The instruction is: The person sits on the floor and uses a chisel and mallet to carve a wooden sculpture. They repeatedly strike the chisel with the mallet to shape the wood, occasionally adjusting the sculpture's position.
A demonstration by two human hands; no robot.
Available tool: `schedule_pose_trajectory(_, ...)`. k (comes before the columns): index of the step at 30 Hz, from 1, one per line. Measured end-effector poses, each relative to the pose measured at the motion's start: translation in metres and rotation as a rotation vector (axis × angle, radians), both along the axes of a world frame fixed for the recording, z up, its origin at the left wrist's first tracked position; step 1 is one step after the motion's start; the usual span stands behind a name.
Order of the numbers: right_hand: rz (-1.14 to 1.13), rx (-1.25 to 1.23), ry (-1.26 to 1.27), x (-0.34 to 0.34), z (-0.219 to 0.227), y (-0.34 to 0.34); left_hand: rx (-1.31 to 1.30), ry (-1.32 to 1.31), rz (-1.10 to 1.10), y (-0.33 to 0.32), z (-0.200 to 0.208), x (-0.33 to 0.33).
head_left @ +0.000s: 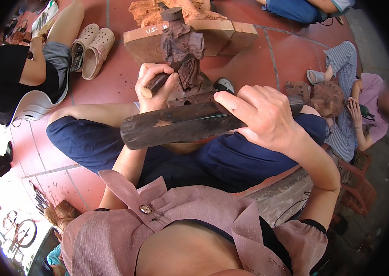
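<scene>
A dark brown carved wooden figure (181, 43) with a flat-topped hat stands upright in front of my crossed legs. My left hand (163, 95) is closed round the wooden handle of a chisel (154, 87), close to the figure's front. The chisel's tip is hard to make out against the dark wood. In my right hand (268, 115) is a long, dark wooden mallet (180, 126), its thick worn end pointing left. It lies across the view below the chisel, apart from the handle's butt, and hides part of the figure's base.
Behind the figure, an orange wood carving (146, 13) rests on a timber block (141, 48). Beige clogs (98, 53) sit on the red tiles, beside a person in a black cap (1, 80). At right, another person works at a dark carving (327, 99), near a red chair (364, 184).
</scene>
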State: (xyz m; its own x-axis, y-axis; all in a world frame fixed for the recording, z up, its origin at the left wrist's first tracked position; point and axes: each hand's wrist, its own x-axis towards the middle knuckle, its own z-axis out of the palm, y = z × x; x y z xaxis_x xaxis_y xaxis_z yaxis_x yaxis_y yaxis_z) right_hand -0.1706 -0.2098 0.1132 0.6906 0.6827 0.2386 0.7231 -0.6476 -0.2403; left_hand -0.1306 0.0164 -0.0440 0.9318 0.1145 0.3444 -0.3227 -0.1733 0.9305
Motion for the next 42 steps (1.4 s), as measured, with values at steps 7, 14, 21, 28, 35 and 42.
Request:
schedule_pose_trajectory(7, 0.006, 0.029, 0.032, -0.002, 0.002, 0.006, -0.031, 0.071, 0.007, -0.003, 0.010, 0.001)
schedule_pose_trajectory(14, -0.083, -0.105, -0.024, 0.009, -0.002, 0.004, 0.099, -0.053, 0.044, -0.005, 0.006, 0.006)
schedule_pose_trajectory(21, -0.031, -0.123, 0.032, 0.003, 0.004, 0.002, 0.051, -0.003, 0.020, -0.012, 0.011, 0.001)
schedule_pose_trajectory(28, -0.040, -0.108, 0.021, 0.002, 0.003, -0.001, 0.055, -0.112, -0.016, -0.008, 0.011, -0.002)
schedule_pose_trajectory(35, -0.004, -0.055, -0.022, 0.000, 0.002, 0.004, 0.084, -0.021, -0.005, -0.003, 0.008, 0.002)
schedule_pose_trajectory(42, -0.031, -0.061, -0.049, 0.006, 0.002, 0.000, 0.053, 0.051, 0.012, -0.006, 0.021, 0.009)
